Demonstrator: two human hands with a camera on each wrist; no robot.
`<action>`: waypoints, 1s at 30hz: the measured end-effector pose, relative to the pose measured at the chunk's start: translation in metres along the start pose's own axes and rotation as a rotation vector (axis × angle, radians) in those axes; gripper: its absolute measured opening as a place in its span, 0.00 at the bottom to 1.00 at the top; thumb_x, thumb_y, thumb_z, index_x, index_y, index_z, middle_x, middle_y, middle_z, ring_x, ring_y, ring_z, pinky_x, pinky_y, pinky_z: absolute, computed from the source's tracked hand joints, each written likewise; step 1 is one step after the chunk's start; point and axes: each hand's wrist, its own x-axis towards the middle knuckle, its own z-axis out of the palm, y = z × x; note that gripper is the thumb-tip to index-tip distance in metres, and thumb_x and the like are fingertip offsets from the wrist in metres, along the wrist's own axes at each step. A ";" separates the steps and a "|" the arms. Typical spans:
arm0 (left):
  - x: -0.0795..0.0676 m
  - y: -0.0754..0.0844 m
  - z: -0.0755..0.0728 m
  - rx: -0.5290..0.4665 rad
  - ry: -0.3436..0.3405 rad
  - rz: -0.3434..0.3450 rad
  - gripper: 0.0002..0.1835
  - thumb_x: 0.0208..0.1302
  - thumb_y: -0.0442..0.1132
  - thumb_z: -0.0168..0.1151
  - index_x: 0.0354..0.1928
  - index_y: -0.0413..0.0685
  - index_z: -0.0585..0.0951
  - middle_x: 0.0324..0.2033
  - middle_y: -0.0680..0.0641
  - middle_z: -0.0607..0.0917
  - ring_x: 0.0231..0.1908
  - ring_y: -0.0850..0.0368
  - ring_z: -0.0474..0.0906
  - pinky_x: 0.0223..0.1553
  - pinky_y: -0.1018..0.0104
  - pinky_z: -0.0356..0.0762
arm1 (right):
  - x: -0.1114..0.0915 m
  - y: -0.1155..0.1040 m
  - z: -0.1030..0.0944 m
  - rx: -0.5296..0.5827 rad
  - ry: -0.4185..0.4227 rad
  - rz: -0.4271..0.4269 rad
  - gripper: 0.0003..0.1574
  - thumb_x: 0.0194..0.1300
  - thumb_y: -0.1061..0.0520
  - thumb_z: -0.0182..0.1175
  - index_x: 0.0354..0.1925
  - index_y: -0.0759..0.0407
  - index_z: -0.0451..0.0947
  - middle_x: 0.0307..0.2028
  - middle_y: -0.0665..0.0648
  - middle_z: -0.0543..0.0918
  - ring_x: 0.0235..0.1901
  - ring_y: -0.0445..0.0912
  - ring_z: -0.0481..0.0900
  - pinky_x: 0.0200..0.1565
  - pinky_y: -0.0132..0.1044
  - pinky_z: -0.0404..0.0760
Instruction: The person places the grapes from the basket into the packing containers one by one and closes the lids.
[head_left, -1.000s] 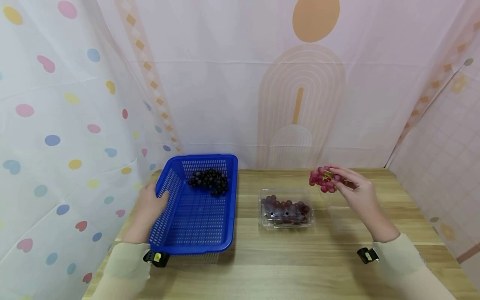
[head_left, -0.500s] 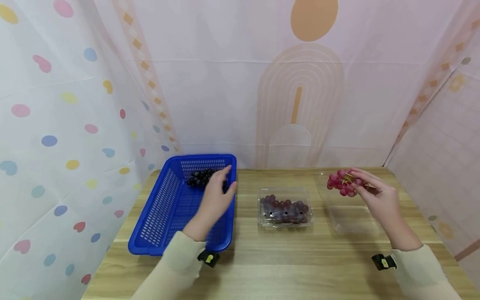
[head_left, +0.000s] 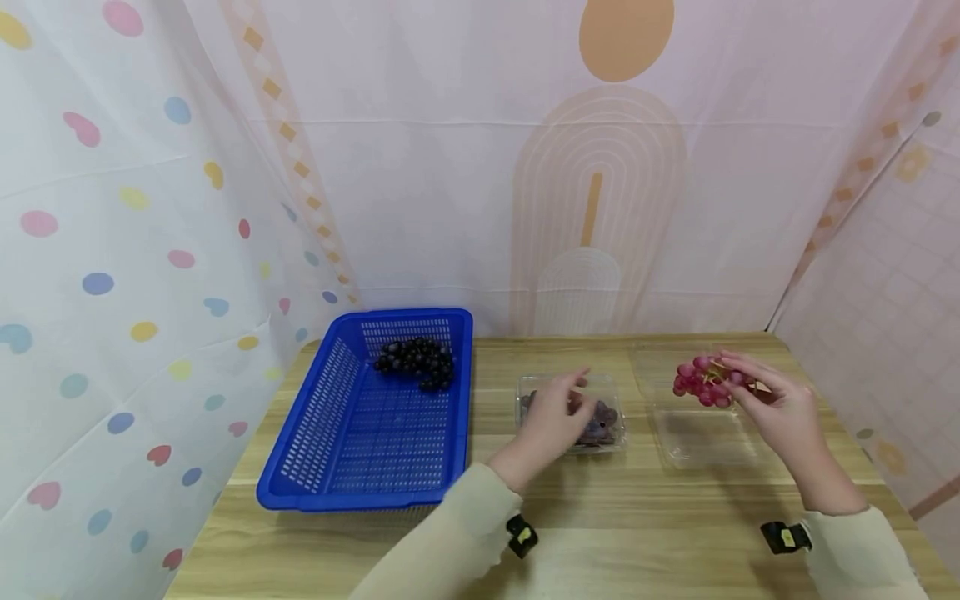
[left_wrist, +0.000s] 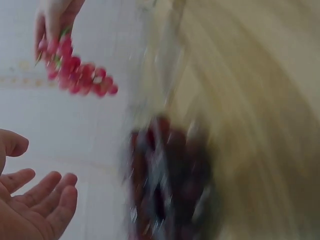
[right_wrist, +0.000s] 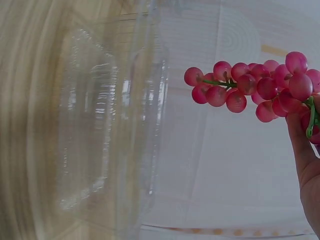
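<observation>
A bunch of pink-red grapes (head_left: pixel 702 383) hangs from the fingers and thumb of my right hand (head_left: pixel 783 417), pinched at the stem end. Below it on the table stands an open clear plastic clamshell box (right_wrist: pixel 85 125). My left hand (head_left: pixel 553 417) is over a second clear box (head_left: pixel 613 440) with dark red grapes (head_left: pixel 603 414) inside, hiding part of it. In the left wrist view the left fingers (left_wrist: pixel 42 192) are spread and hold nothing, with the blurred box of grapes (left_wrist: pixel 170 180) beside them.
A blue plastic basket (head_left: pixel 360 500) stands on the left of the wooden table (head_left: pixel 600 550), a bunch of black grapes (head_left: pixel 416 358) in its far end. Patterned curtains (head_left: pixel 450 167) close in the back and sides.
My left hand let go of the basket's left side and moved right, across it to the box of dark grapes. The right hand carried the pink-red grapes rightward and lower, over the open box.
</observation>
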 end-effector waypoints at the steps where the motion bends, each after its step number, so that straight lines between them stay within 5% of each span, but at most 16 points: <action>1: 0.001 0.002 0.008 -0.023 -0.014 0.002 0.25 0.67 0.38 0.56 0.66 0.48 0.69 0.52 0.44 0.80 0.44 0.59 0.80 0.44 0.69 0.78 | -0.001 0.001 0.000 -0.003 -0.003 0.007 0.19 0.55 0.74 0.63 0.47 0.68 0.81 0.47 0.24 0.75 0.39 0.20 0.75 0.36 0.13 0.73; 6: 0.006 0.014 0.046 -0.079 -0.101 -0.017 0.26 0.64 0.36 0.58 0.65 0.48 0.70 0.51 0.47 0.81 0.42 0.65 0.79 0.42 0.76 0.76 | -0.004 0.005 -0.001 -0.018 -0.026 0.031 0.18 0.57 0.72 0.63 0.48 0.68 0.81 0.47 0.23 0.74 0.39 0.20 0.74 0.37 0.13 0.73; 13: 0.009 0.027 0.076 0.011 -0.236 -0.015 0.29 0.67 0.43 0.58 0.68 0.48 0.66 0.57 0.49 0.78 0.50 0.62 0.77 0.45 0.77 0.74 | -0.009 0.014 -0.003 -0.023 -0.049 0.044 0.18 0.58 0.71 0.62 0.49 0.68 0.80 0.48 0.24 0.73 0.42 0.18 0.72 0.37 0.13 0.73; 17: 0.005 0.031 0.086 -0.056 -0.288 -0.072 0.33 0.66 0.42 0.58 0.71 0.48 0.59 0.45 0.46 0.82 0.36 0.64 0.76 0.35 0.74 0.75 | -0.011 0.016 -0.003 -0.022 -0.052 0.056 0.18 0.59 0.70 0.62 0.49 0.68 0.80 0.47 0.22 0.73 0.42 0.18 0.72 0.37 0.13 0.73; 23: -0.004 0.034 0.102 -0.150 -0.259 -0.200 0.40 0.65 0.42 0.59 0.74 0.52 0.51 0.21 0.46 0.76 0.15 0.62 0.65 0.20 0.70 0.68 | -0.013 0.016 -0.001 -0.011 -0.055 0.068 0.18 0.58 0.70 0.62 0.49 0.68 0.80 0.46 0.22 0.73 0.41 0.18 0.73 0.37 0.13 0.73; 27: -0.009 0.036 0.112 -0.139 -0.219 -0.289 0.37 0.65 0.45 0.58 0.72 0.46 0.56 0.46 0.42 0.83 0.36 0.58 0.79 0.40 0.67 0.77 | -0.015 0.017 0.001 -0.004 -0.060 0.078 0.18 0.57 0.70 0.63 0.49 0.67 0.81 0.47 0.24 0.74 0.42 0.19 0.73 0.38 0.13 0.73; 29: -0.010 0.035 0.117 -0.152 -0.203 -0.342 0.32 0.66 0.47 0.57 0.67 0.40 0.64 0.59 0.42 0.76 0.53 0.56 0.76 0.54 0.65 0.73 | -0.016 0.017 0.002 -0.009 -0.062 0.083 0.18 0.57 0.70 0.63 0.48 0.67 0.81 0.46 0.24 0.74 0.41 0.19 0.73 0.38 0.13 0.72; 30: -0.011 0.033 0.119 -0.181 -0.199 -0.373 0.30 0.67 0.47 0.56 0.66 0.38 0.65 0.60 0.42 0.75 0.53 0.54 0.75 0.55 0.65 0.72 | -0.016 0.017 0.003 -0.011 -0.064 0.088 0.18 0.57 0.70 0.64 0.48 0.67 0.81 0.46 0.24 0.74 0.41 0.19 0.73 0.38 0.13 0.72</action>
